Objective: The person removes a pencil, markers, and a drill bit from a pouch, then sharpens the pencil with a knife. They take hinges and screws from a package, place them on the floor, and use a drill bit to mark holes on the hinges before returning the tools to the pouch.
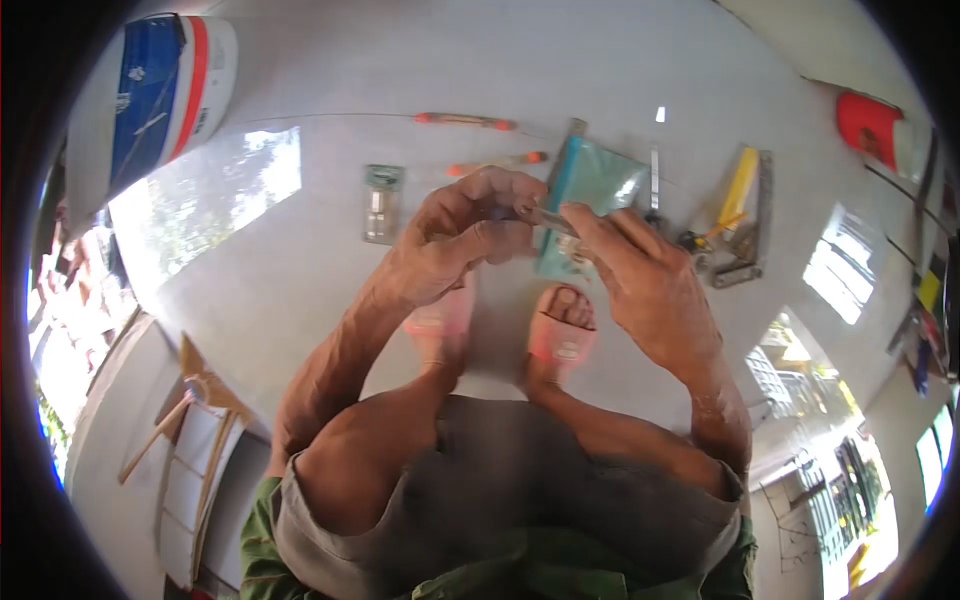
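Note:
Both my hands are raised in front of me above the grey floor, their fingertips almost meeting. My left hand is closed, thumb against the fingers; whatever is in its pinch is too small and blurred to make out. Between thumb and fingers, my right hand grips a thin greyish metal piece that points toward the left fingertips. Below the hands, a teal zip pouch lies on the floor, partly covered by the right fingers. Small light-coloured bits near its lower part are hard to identify.
Two orange-ended sticks and a blister pack lie ahead to the left. At right are a slim screwdriver-like tool, a yellow-handled tool and a grey metal bar. A blue-white-red bucket and a red container stand farther off.

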The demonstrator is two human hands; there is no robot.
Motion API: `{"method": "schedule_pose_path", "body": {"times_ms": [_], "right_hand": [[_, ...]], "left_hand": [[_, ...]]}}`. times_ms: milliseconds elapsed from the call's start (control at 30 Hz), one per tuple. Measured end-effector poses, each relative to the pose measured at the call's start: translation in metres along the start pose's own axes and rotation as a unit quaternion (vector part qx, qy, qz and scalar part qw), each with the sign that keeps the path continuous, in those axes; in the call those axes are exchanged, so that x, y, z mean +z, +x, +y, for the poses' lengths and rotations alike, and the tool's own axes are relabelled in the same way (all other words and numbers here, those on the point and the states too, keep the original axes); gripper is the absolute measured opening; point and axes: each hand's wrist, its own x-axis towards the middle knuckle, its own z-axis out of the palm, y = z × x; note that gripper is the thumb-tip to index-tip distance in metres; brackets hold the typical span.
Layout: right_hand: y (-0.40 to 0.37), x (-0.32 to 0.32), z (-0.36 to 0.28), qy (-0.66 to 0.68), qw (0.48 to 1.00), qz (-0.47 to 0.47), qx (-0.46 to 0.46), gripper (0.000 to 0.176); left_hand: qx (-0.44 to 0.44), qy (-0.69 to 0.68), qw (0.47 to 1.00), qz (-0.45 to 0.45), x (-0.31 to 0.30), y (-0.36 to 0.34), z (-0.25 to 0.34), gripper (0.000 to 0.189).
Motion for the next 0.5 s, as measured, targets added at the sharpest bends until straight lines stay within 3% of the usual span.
{"method": "schedule_pose_path", "body": {"times_ms": [100,167,267,367,500], "right_hand": [[-0.02,-0.013,-0.002,-0.063,0.998,-0.019,0.022,0.038],[-0.027,-0.017,0.0,-0.067,0.997,-0.01,0.046,0.033],[-0.05,-0.025,0.018,-0.005,0.986,-0.016,0.168,0.025],[-0.055,-0.033,0.028,0.112,0.974,-0.083,0.179,0.017],[-0.051,-0.018,0.04,0.199,0.96,-0.086,0.175,0.014]], "left_hand": [[-0.009,0.135,0.99,-0.042,0.007,0.009,-0.01,0.019],[0.025,0.117,0.992,-0.025,0.009,0.019,-0.02,0.017],[0.023,0.109,0.994,-0.018,-0.008,0.024,-0.01,0.016],[0.044,0.122,0.991,-0.034,-0.021,0.028,0.006,0.019],[0.062,0.127,0.989,-0.034,-0.021,0.028,0.011,0.022]]}}
